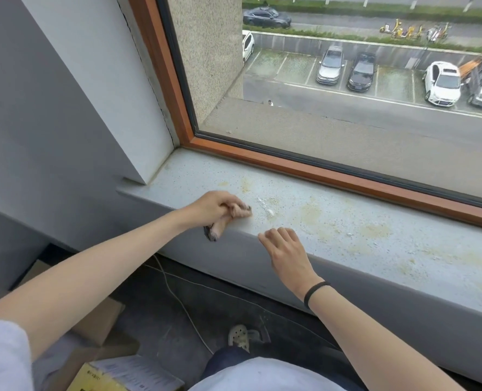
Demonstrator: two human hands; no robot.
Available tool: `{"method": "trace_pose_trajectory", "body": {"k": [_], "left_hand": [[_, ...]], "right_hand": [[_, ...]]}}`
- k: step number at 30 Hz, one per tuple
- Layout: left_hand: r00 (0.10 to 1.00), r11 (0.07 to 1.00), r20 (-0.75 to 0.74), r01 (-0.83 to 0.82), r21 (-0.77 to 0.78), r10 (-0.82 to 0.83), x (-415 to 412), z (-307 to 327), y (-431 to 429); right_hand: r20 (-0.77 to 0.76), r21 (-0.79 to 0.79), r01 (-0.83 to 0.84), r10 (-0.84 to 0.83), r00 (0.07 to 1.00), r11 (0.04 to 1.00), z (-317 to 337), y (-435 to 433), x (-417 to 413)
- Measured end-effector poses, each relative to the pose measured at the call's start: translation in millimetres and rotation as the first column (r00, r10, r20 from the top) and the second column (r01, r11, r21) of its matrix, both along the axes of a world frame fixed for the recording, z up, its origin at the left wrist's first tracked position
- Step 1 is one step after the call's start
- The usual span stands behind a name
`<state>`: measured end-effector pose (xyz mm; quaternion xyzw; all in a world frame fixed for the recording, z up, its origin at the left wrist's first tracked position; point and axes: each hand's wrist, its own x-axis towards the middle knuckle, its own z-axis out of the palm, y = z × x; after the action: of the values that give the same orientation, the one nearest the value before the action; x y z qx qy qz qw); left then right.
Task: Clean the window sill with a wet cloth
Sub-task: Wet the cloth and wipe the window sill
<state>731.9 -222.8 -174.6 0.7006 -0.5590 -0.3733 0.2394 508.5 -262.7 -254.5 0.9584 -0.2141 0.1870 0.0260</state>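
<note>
Right hand (pixel 285 251) rests loose-fingered on the window sill (pixel 347 198), my left hand (pixel 214 206) balls up the cloth (pixel 241 212), so I'd scrub those yellow stains (pixel 309 213) firmly.

No text, brand or number can be read. At 7 o'clock, a yellow carton (pixel 88 380) carries a short line of dark characters near its upper edge, too small and blurred to make out. The white label (pixel 139 373) on the same carton, toward 6 o'clock, bears rows of fine print that show only as grey streaks. At 2 o'clock, seen through the glass, the white car (pixel 443 80) shows a number plate (pixel 443 102) as a bluish patch with no characters that can be told apart.
</note>
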Motion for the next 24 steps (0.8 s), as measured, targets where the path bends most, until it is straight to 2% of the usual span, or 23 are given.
{"method": "trace_pose_trajectory", "body": {"k": [2, 4, 6, 8, 11, 15, 17, 19, 20, 21, 24], "left_hand": [[0.977, 0.98, -0.087, -0.197, -0.034, 0.193, 18, 10, -22], [0.947, 0.949, -0.119, -0.308, -0.067, 0.299, 32, 16, -43], [0.963, 0.958, -0.004, -0.267, -0.103, 0.268, 39, 16, -61], [0.962, 0.974, 0.172, -0.195, -0.119, 0.213, 39, 9, -78], [0.904, 0.972, 0.364, -0.18, -0.15, 0.224, 30, -4, -95], [0.828, 0.977, 0.52, -0.171, -0.124, 0.211, 7, -19, -92], [0.876, 0.992, 0.469, -0.069, -0.106, 0.111, -2, -23, -83], [0.952, 0.991, 0.296, 0.109, -0.076, -0.082, -3, -21, -73], [0.961, 0.984, 0.241, 0.159, -0.08, -0.136, 0, -16, -71], [0.968, 0.984, 0.225, 0.14, -0.108, -0.113, 5, -12, -71], [0.954, 0.97, 0.245, -0.119, -0.211, 0.17, 30, -7, -78]], "right_hand": [[-0.014, 0.003, -0.002, 0.002, 1.0, 1.0, -1, -1, -1], [-0.025, 0.002, 0.002, -0.002, 1.0, 1.0, 0, -1, -1], [-0.03, 0.013, 0.007, -0.007, 1.0, 1.0, 1, 0, -1], [-0.028, 0.033, 0.019, -0.018, 0.999, 0.999, 2, 2, 0], [-0.034, 0.038, 0.019, -0.017, 0.999, 0.999, 3, 2, 0], [-0.03, 0.033, 0.024, -0.023, 0.999, 0.999, 3, 3, -1], [-0.023, 0.027, 0.028, -0.028, 0.999, 0.999, 3, 3, 0], [-0.021, 0.016, 0.023, -0.023, 1.0, 1.0, 2, 3, 0], [-0.019, 0.01, 0.021, -0.021, 1.0, 1.0, 2, 3, 0], [-0.013, 0.008, 0.02, -0.02, 1.0, 1.0, 2, 3, 0], [0.003, 0.017, 0.037, -0.037, 0.999, 0.999, 1, 5, 1]]}}
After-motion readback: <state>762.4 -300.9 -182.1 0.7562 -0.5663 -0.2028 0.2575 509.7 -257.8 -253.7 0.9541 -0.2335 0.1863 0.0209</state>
